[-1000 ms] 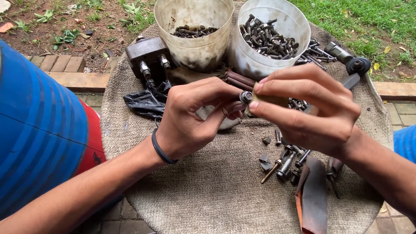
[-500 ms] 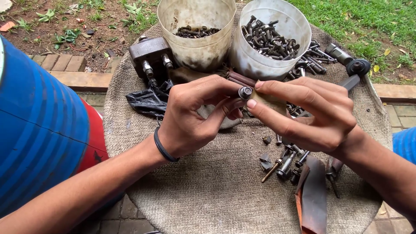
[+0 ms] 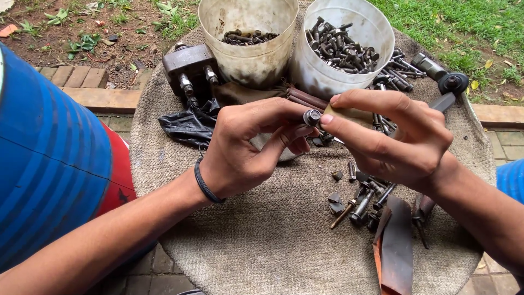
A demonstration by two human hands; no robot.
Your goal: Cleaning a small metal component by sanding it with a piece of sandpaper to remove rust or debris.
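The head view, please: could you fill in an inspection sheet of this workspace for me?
Surface: round top covered with coarse sackcloth.
Job's things: small metal bolt, held between both hands above the cloth.
Clutter: two plastic buckets, one near empty, one full of bolts; loose bolts; black plastic bag; brown metal block; rusty metal strip.
Grippers: left hand pinches the bolt with its fingers; right hand meets it at the tip.
Cables: nothing seen.
Surroundings: blue drum, brick paving, soil and grass.
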